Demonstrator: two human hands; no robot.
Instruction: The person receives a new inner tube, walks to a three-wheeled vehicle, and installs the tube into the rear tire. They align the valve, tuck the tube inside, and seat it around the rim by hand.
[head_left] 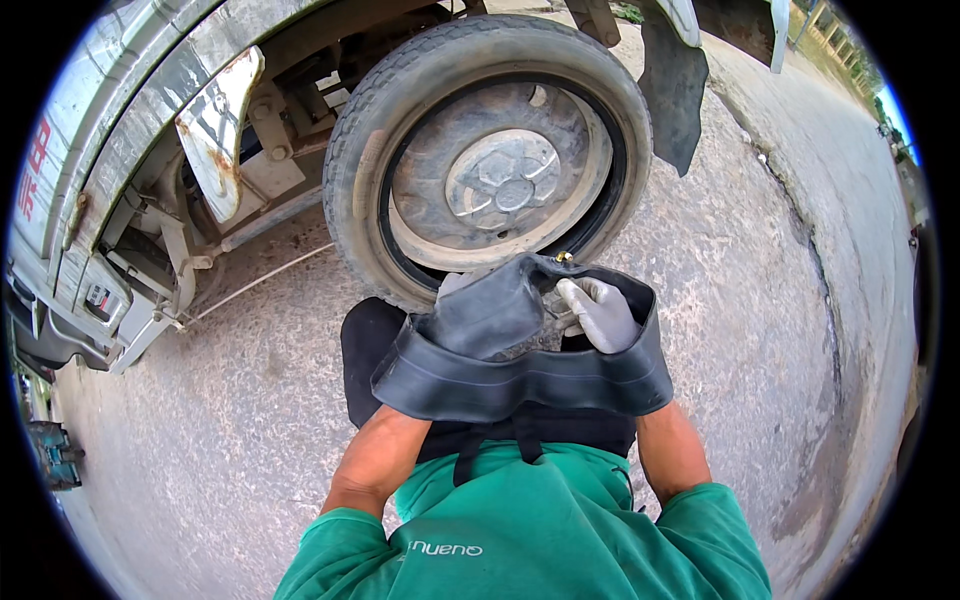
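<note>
Green shirt (540, 520) nearest, right fingers (578, 298) curl closed on black tube (520, 387).

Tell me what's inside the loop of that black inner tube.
Encircled by the inner tube are the gloved right hand and some speckled ground. The tube covers most of the left hand, leaving only a little visible, and hides both wrists.

I get white Latin lettering (446, 549) on the green shirt (560, 515), red characters (36, 168) on the vehicle's white side panel (105, 105), plus a small label (97, 297) lower down (too tiny for me to read).
</note>
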